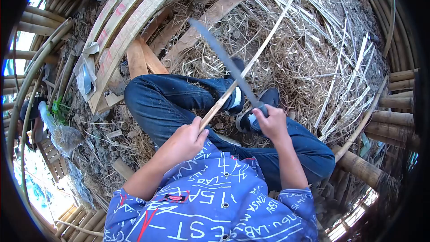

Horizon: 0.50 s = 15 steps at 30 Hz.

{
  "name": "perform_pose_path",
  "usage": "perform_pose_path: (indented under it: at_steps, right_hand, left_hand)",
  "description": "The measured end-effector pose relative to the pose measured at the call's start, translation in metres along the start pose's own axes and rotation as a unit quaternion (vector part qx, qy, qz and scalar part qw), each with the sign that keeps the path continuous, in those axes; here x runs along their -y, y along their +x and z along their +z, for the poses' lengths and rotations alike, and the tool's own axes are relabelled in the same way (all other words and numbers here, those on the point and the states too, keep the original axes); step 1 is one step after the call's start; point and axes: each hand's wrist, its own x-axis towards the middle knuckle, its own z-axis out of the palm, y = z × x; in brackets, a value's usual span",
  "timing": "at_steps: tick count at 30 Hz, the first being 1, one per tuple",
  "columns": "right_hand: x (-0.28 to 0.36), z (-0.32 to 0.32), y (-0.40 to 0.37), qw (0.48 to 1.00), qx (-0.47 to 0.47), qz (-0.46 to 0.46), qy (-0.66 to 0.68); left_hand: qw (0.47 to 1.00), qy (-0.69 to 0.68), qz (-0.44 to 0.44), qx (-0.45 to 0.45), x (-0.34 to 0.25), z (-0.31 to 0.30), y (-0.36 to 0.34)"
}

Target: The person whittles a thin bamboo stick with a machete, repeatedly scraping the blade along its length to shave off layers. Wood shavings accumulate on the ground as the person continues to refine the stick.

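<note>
My left hand [187, 140] is closed round the near end of a long, pale bamboo strip [264, 44], which slants away up and to the right. In my right hand [272, 123] is the dark handle of a machete [218, 50], its long grey blade pointing up and to the left. Blade and strip cross in this view, above my shoes [269, 98]. My legs in blue jeans [156, 103] are folded on the ground, with shavings stuck to the cloth.
Curly bamboo shavings [295, 69] cover the ground ahead. Split strips [358, 78] lie to the right. Wooden planks [134, 22] lean at the upper left, with a plastic bag [85, 74] on them. Bamboo poles [394, 118] wall the sides. Another person [30, 123] shows at the far left.
</note>
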Motion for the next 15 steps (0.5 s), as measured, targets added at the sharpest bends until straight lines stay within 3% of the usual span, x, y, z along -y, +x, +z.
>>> perform_pose_path:
  at_steps: [3,6,11,15]
  right_hand:
    - [0.029,0.01,-0.011,0.992,0.054,-0.085,-0.075]
    - [0.03,0.007,-0.001,0.989,0.063,-0.086,-0.102]
    - [-0.031,-0.02,0.052,0.994,0.011,0.095,-0.055]
    - [-0.042,-0.015,0.056,0.982,-0.042,0.011,-0.184]
  left_hand:
    - [0.998,0.045,0.042,-0.011,0.006,0.011,0.005]
    - [0.999,0.029,0.017,0.009,0.008,0.004,-0.002]
    - [0.999,0.043,-0.006,0.02,0.012,0.005,-0.015]
    - [0.998,0.068,0.011,0.005,0.017,0.013,-0.011]
